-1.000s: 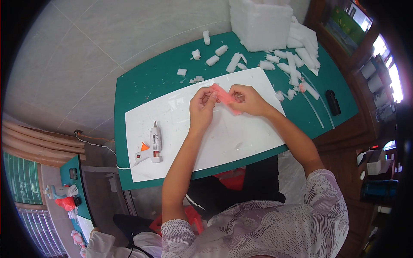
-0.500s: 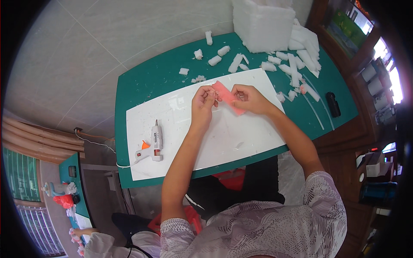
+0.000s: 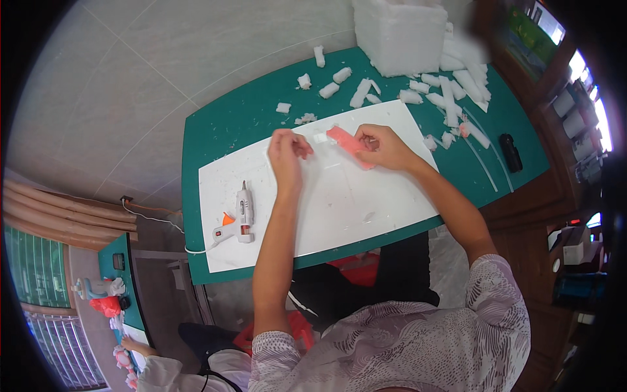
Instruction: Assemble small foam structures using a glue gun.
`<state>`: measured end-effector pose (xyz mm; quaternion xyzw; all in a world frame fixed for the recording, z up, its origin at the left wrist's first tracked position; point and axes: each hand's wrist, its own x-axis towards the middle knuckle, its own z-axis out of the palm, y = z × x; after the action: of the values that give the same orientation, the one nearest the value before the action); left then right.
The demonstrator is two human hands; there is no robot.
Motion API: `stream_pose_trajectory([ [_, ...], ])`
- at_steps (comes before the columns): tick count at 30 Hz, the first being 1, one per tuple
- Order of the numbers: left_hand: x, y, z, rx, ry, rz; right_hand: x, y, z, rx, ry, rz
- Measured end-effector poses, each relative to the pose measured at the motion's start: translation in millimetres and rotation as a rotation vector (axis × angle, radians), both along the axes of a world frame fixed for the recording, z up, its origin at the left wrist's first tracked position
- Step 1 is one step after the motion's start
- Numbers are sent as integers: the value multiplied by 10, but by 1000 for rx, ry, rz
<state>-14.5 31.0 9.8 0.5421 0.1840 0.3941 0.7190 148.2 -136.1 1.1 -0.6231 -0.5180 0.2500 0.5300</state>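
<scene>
A flat salmon-pink strip (image 3: 344, 142), soft-looking like foam or felt, lies slantwise over the white board (image 3: 339, 209). My right hand (image 3: 386, 147) pinches its near right end between thumb and fingers. To the left of the strip, my left hand (image 3: 289, 151) is raised over the board, fingers loosely bent and apart, with nothing visible in them. A small whitish patch shows by the strip's far left end; what it is I cannot make out. On the board's left side lies a white hot glue gun (image 3: 244, 210) with an orange trigger, its cord running off left.
White fluffy rolls and strips (image 3: 362, 93) are scattered over the green table (image 3: 228, 117) behind the board. A large white block (image 3: 400, 39) stands at the back. Thin clear sticks (image 3: 482, 163) and a black object (image 3: 510, 153) lie right. Another person's sleeve (image 3: 160, 374) shows lower left.
My left hand has come away from the pink strip and moved left. My right hand still holds the strip. The whole view has shifted slightly.
</scene>
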Motion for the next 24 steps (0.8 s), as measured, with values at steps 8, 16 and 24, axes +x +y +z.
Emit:
stream_pose_trajectory([
  [8, 53, -13, -161, 429, 225, 80, -53, -6, 96, -50, -164, -56],
  [16, -20, -156, 47, 781, 321, -65, -68, -29, -16, 62, -376, -45],
  [24, -256, -193, 41, 964, 544, -214, -168, -30, -15, 24, -509, 12],
])
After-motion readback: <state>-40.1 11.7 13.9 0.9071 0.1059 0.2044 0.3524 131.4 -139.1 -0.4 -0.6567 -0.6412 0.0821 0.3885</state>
